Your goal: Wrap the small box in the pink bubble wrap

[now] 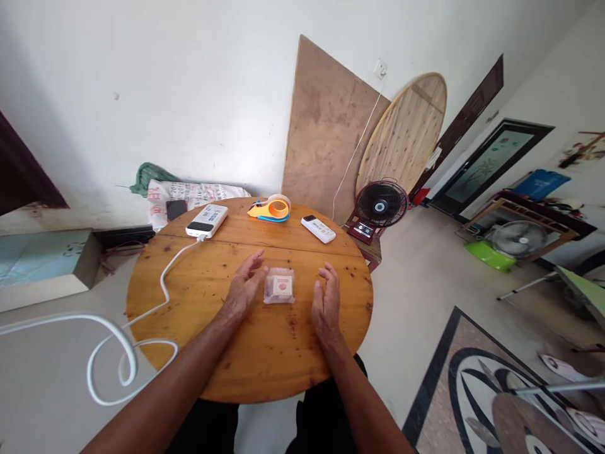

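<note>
On the round wooden table lies a small, flat package in clear wrapping, with a pale label and a reddish mark on it. My left hand is just left of the package, fingers stretched out and holding nothing; whether its fingertips touch the wrapping I cannot tell. To the right, apart from the package, my right hand rests near the tabletop with its fingers extended and nothing in it.
A white power bank with a white cable sits at the table's back left. An orange tape dispenser stands at the back, and a second white power bank lies back right. Beyond the edge is a dark red fan.
</note>
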The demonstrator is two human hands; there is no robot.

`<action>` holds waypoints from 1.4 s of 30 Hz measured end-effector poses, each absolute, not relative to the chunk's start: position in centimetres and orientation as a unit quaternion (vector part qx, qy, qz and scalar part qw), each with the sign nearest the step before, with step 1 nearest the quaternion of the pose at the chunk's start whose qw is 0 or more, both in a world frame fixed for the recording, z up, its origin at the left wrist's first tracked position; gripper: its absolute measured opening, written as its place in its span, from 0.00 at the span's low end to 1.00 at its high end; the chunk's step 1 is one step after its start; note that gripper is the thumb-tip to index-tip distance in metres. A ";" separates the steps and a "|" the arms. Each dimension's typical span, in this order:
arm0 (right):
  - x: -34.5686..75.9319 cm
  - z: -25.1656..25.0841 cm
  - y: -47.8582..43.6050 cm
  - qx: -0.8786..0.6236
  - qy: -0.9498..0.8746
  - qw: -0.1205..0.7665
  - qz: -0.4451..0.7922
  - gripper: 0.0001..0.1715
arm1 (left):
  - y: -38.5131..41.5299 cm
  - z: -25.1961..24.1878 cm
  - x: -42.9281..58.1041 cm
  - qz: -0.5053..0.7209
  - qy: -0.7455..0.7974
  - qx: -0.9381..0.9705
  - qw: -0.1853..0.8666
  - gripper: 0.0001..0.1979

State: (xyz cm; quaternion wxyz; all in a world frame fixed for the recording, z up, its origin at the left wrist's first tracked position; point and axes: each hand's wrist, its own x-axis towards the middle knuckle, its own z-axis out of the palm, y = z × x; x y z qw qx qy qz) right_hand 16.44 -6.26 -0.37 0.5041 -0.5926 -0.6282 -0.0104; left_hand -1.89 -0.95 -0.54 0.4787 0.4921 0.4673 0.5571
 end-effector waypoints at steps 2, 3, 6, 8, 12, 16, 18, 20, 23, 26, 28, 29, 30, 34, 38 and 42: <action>16.5 -0.6 -6.1 -0.594 -0.615 0.519 -0.006 0.17 | -0.6 -0.9 -2.1 0.572 0.471 0.470 0.480 0.30; 16.6 -0.7 -6.1 -0.597 -0.613 0.517 -0.003 0.17 | -0.4 -1.0 -2.2 0.576 0.474 0.459 0.483 0.30; 16.6 -0.9 -5.9 -0.613 -0.613 0.498 0.010 0.18 | -0.1 -1.4 -2.1 0.594 0.476 0.437 0.480 0.26; 16.7 -1.1 -5.8 -0.622 -0.611 0.489 0.027 0.19 | 0.0 -1.7 -2.1 0.612 0.461 0.440 0.468 0.23; 17.2 -1.7 -5.3 -0.649 -0.583 0.482 0.080 0.20 | 0.6 -2.6 -2.1 0.607 0.472 0.445 0.460 0.18; 17.8 -2.8 -4.1 -0.665 -0.566 0.477 0.096 0.18 | 1.2 -3.4 -1.9 0.592 0.489 0.460 0.447 0.16; 18.0 -3.2 -3.7 -0.667 -0.558 0.483 0.103 0.18 | 1.3 -3.5 -1.8 0.591 0.490 0.483 0.421 0.15; 18.0 -3.3 -3.4 -0.668 -0.554 0.486 0.105 0.17 | 1.4 -3.6 -1.8 0.588 0.491 0.509 0.393 0.14; 18.0 -3.3 -3.3 -0.672 -0.551 0.485 0.101 0.16 | 1.3 -3.8 -1.6 0.580 0.493 0.532 0.371 0.13; 17.9 -3.2 -3.4 -0.671 -0.553 0.483 0.096 0.16 | 1.2 -3.9 -1.6 0.582 0.488 0.540 0.364 0.12; 18.0 -3.2 -3.5 -0.667 -0.560 0.484 0.089 0.15 | 1.2 -3.9 -1.6 0.588 0.484 0.536 0.363 0.12; 18.0 -3.2 -3.6 -0.664 -0.563 0.484 0.084 0.15 | 1.3 -4.0 -1.6 0.592 0.482 0.534 0.363 0.12; 18.0 -3.3 -3.6 -0.663 -0.564 0.485 0.080 0.15 | 1.3 -4.1 -1.7 0.598 0.479 0.531 0.362 0.12; 18.1 -3.4 -3.6 -0.661 -0.567 0.486 0.074 0.16 | 1.6 -4.5 -1.9 0.616 0.474 0.534 0.333 0.14; 18.0 -3.3 -3.7 -0.659 -0.570 0.485 0.074 0.16 | 1.5 -4.5 -2.0 0.607 0.483 0.536 0.333 0.17; 18.0 -3.0 -3.9 -0.660 -0.574 0.479 0.074 0.17 | 1.2 -4.2 -2.0 0.598 0.491 0.539 0.333 0.18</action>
